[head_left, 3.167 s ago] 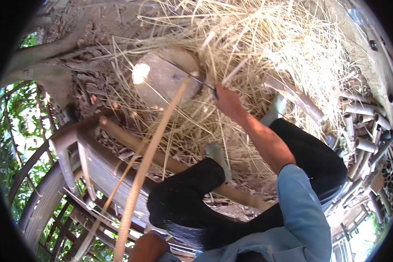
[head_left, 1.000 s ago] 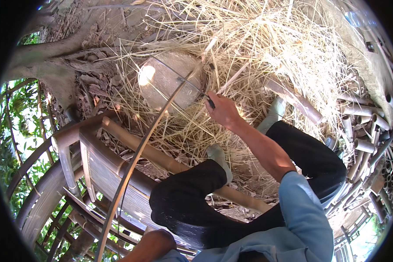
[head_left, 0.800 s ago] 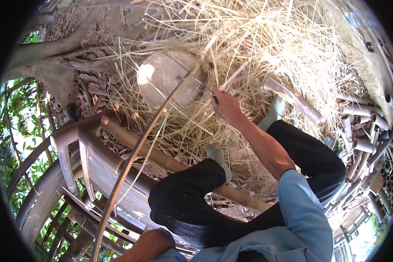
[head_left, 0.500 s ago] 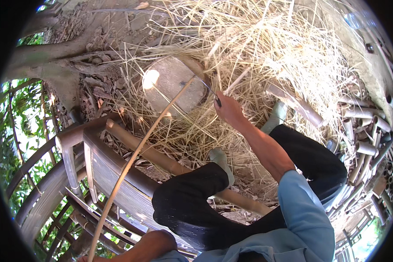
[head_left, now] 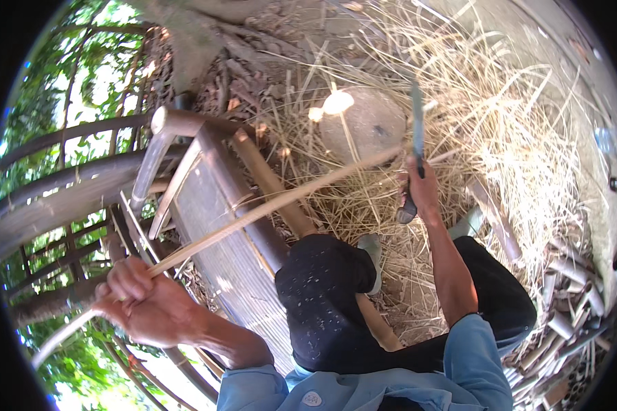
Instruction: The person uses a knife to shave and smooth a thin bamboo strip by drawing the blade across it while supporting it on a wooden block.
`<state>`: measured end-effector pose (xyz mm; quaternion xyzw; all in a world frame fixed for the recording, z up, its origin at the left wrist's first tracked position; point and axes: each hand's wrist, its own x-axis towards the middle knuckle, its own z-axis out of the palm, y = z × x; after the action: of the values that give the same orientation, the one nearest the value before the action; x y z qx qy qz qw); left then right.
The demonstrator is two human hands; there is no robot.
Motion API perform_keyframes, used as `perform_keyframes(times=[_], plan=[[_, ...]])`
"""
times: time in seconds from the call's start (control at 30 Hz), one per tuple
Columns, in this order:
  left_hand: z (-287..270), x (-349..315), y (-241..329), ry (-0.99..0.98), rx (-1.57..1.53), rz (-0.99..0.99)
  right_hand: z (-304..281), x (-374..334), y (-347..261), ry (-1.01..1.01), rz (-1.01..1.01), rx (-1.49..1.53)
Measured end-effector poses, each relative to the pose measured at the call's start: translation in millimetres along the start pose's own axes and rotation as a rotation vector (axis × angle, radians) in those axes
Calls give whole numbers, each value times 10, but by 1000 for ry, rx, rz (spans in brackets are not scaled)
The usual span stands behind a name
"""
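A long pale strip, apparently split bamboo (head_left: pixel 281 202), slants from the lower left up toward the middle. My left hand (head_left: pixel 154 308) is closed around it near its lower end, and some of it sticks out behind the fist. In my right hand (head_left: pixel 425 192) is a knife (head_left: pixel 417 120), gripped by its dark handle with the blade pointing away from me. The strip's far end lies beside the blade's base; whether they touch I cannot tell. Beyond it, a round chopping block (head_left: pixel 373 130) sits on the ground among shavings.
Pale shavings (head_left: pixel 507 137) heap around and right of the block. A bamboo bench (head_left: pixel 219 219) stands left of my knees. Cut bamboo pieces (head_left: pixel 562 325) pile up at the right, near a low wall (head_left: pixel 562 41). A tree root (head_left: pixel 192 51) lies at the far left.
My left hand has come up into view with the strip, whose lower part is raised. The knife has swung to point away from me. The view has also shifted.
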<state>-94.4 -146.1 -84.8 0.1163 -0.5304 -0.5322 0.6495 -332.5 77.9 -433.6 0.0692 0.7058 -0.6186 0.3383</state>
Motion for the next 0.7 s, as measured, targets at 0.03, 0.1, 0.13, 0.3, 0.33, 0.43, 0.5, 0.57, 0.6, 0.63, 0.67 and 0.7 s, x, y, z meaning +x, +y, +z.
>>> perform_keyframes(times=[0.03, 0.1, 0.13, 0.3, 0.33, 0.43, 0.5, 0.57, 0.6, 0.63, 0.67, 0.7], plan=[[-220, -51, 11, 55, 19, -47, 97, -86, -94, 70, 14, 198], [-381, -157, 76, 278, -19, -130, 29, -27, -105, 40, -21, 340], [-610, -201, 115, 315, 2, -209, 108, -167, -251, 131, -49, 352], [-1145, -570, -140, 399, 213, -468, -312, -114, -233, 61, -104, 848], [-1267, -636, -130, 397, 230, -486, -232, -281, -305, 134, -93, 754], [-1386, -735, -133, 421, 402, -547, -453, -135, -244, 173, -139, 719], [-1599, -822, -168, 330, 573, -614, -723, 76, -23, 129, -209, 754], [-1569, -798, -95, 86, 1034, -854, -897, 189, 138, 261, -327, 410], [-1478, -768, -74, -138, 1299, -842, -817, 220, 161, 320, -268, 396], [-1571, -851, -28, -298, 1440, -566, -509, 167, 110, 332, -199, 406], [-1446, -869, -52, -442, 1584, -251, -222, 45, -66, 349, -178, 421], [-1294, -931, -130, -490, 1560, -255, 37, -146, -223, 379, -234, 399]])
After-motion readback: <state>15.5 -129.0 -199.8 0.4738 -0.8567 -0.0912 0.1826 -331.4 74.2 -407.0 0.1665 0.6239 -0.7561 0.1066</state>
